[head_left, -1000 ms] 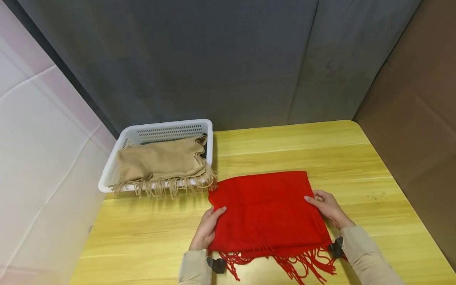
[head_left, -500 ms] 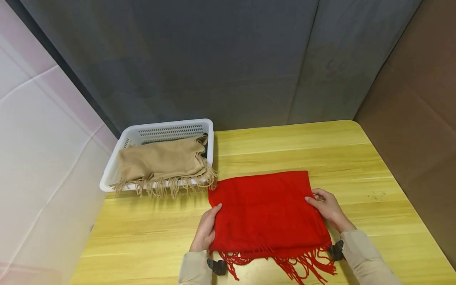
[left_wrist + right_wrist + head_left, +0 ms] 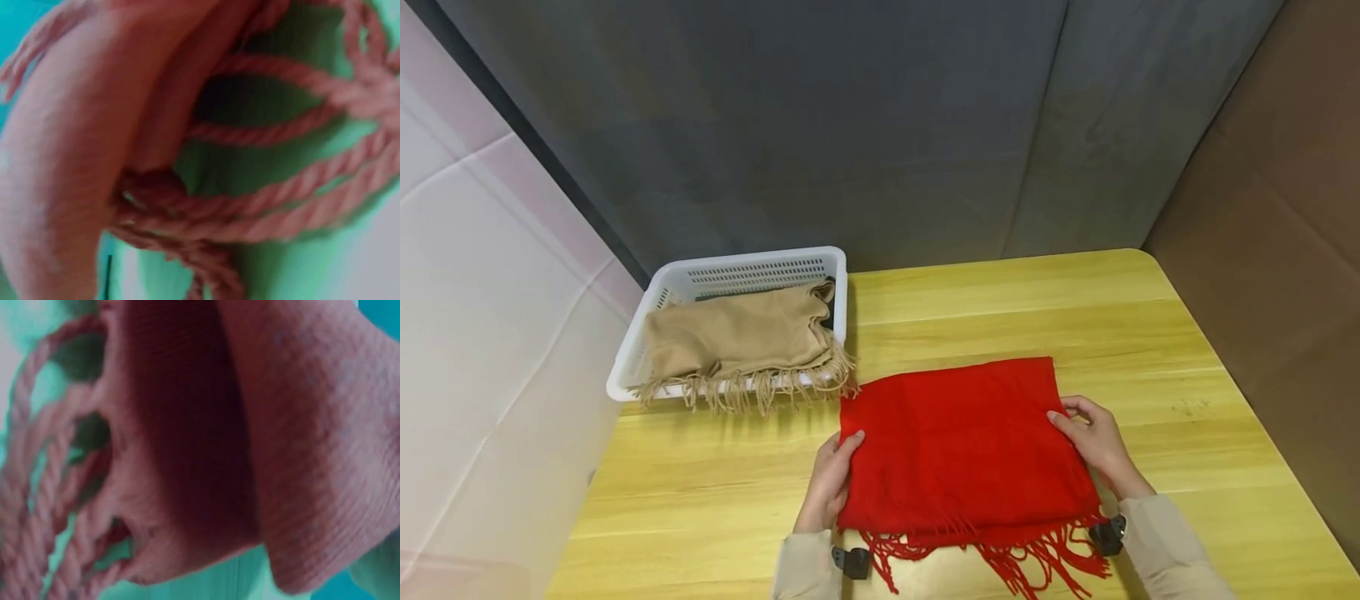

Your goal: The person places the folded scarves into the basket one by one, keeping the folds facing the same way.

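Note:
A folded red scarf point(image 3: 958, 450) lies on the table, its fringe toward the person. My left hand point(image 3: 830, 482) holds the scarf's left edge, thumb on top and the other fingers out of sight beneath. At the right edge, my right hand point(image 3: 1097, 437) pinches the cloth with its thumb on top and fingers partly hidden. Twisted tassels and a fold of the scarf point(image 3: 69, 150) fill the left wrist view. Close up in the right wrist view, the layered scarf edge point(image 3: 319, 444) hides the hand.
A white plastic basket point(image 3: 841, 308) stands at the table's back left. In it lies a folded tan scarf point(image 3: 737, 329), its fringe hanging over the front rim, with something dark underneath. Grey, white and brown panels border the wooden table point(image 3: 700, 475).
The left thumb has drawn back toward the scarf's left edge. My right hand and the scarf's far right corner have shifted slightly right. Both hands keep their hold.

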The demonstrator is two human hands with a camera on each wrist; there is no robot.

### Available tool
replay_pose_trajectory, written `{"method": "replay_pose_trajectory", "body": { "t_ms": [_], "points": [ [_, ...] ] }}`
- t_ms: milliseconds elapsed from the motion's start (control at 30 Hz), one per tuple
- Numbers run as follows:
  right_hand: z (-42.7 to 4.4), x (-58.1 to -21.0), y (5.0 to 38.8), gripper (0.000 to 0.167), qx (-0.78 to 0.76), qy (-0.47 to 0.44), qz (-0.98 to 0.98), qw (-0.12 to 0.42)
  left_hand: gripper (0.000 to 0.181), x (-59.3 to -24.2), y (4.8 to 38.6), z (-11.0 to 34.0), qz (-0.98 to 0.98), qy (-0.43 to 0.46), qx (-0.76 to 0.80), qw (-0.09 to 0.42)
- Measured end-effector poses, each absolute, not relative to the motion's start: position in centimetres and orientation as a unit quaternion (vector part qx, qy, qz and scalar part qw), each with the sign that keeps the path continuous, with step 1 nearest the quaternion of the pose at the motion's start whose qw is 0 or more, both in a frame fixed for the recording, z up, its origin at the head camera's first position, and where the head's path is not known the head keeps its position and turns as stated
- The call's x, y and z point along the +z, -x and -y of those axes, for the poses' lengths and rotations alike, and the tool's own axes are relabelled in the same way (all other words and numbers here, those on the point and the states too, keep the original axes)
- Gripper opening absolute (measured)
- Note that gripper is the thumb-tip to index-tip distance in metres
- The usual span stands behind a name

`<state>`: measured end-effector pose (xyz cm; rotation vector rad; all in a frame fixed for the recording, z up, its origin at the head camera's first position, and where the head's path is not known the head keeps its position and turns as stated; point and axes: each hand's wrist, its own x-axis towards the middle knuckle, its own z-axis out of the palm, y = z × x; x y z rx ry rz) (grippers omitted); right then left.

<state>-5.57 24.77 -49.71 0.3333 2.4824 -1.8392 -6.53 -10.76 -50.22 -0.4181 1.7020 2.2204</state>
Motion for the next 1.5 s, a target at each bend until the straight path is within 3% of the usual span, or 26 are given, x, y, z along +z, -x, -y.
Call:
{"method": "replay_pose_trajectory", "body": {
  "t_ms": [200,400,767,900,1033,1500],
  "points": [
    [-24.8,-49.2,5.0,0.038,-0.599,-0.104,-0.794,0.002,0.041,-49.4,6.1,10.9,-0.656,0.111,0.731,0.154],
    [-25.2,-47.9,4.5,0.041,-0.599,-0.116,-0.793,-0.008,0.033,-48.0,5.4,11.0,-0.696,0.038,0.706,0.124],
    [-25.5,-45.9,4.0,0.033,-0.607,-0.127,-0.784,-0.025,0.024,-44.8,4.3,11.7,-0.694,-0.014,0.705,0.146],
    [-25.6,-45.1,4.0,0.021,-0.622,-0.117,-0.774,-0.030,0.026,-44.0,4.0,12.1,-0.685,-0.029,0.714,0.139],
    [-25.6,-44.2,4.1,0.013,-0.664,-0.097,-0.741,-0.030,0.027,-43.6,3.9,12.6,-0.681,-0.031,0.720,0.132],
    [-24.8,-42.6,6.5,0.020,-0.662,0.034,-0.745,-0.076,0.022,-40.6,4.3,15.2,-0.702,-0.074,0.704,0.076]
  ]
}}
